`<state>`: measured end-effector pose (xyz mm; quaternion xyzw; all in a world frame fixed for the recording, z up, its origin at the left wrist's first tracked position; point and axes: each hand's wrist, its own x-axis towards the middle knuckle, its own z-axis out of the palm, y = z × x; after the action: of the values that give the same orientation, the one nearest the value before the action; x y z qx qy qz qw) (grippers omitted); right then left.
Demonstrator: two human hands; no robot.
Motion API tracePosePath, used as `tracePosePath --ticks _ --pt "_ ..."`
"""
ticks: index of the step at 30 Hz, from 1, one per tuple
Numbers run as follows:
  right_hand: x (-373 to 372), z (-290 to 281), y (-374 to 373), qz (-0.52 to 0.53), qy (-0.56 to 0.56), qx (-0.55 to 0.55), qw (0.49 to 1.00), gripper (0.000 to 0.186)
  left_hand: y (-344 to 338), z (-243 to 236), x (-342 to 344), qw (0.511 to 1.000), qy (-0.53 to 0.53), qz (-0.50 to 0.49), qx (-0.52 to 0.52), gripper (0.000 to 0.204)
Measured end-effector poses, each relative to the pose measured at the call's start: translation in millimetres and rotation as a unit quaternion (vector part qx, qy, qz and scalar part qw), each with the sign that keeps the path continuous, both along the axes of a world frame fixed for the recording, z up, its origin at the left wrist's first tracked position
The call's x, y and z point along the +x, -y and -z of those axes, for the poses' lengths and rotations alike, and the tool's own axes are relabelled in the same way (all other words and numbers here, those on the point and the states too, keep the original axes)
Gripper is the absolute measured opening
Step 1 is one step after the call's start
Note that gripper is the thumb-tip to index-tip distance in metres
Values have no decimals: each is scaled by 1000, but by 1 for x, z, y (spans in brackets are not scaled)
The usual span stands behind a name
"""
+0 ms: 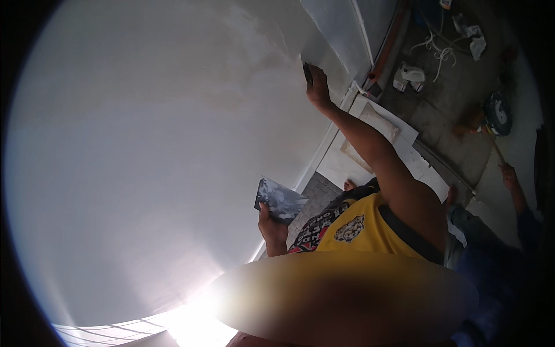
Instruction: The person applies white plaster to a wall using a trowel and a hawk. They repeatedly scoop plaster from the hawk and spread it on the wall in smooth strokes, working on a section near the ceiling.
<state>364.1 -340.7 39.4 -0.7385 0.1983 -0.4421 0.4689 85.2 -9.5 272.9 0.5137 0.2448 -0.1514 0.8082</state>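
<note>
A large pale wall (144,133) fills the left and middle of the view, with wet-looking patches near its top. My right hand (318,89), at the end of an outstretched arm, is closed round a dark-handled putty knife (307,74). Its blade seems to lie against the wall, but I see it almost edge-on. Lower down, my left hand (273,226) grips a dark flat putty board (281,199) by its edge, thumb on top. Whitish-grey paste is smeared over the board's face.
White boards or sheets (329,166) lie along the wall's foot. Farther right are a white jug (411,74), a white curly metal stand (442,52) and a black bucket (498,114). Another person's hand (509,175) holds a stick by the bucket. Bright light glares at the lower left.
</note>
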Motion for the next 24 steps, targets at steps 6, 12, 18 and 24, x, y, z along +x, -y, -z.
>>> tracePosePath --ticks 6,12,18,24 --pt "-8 -11 44 85 27 47 995 49 3 -3 -3 1000 23 -2 9 49" --pt "48 -40 59 85 -17 22 996 52 0 3 -3 1000 13 -23 -12 48" --pt "-35 4 -51 -38 -3 68 997 52 -1 -2 -3 1000 -2 0 -7 48" --pt "10 22 50 59 -164 345 922 56 -4 1 -4 1000 6 -8 -9 48"
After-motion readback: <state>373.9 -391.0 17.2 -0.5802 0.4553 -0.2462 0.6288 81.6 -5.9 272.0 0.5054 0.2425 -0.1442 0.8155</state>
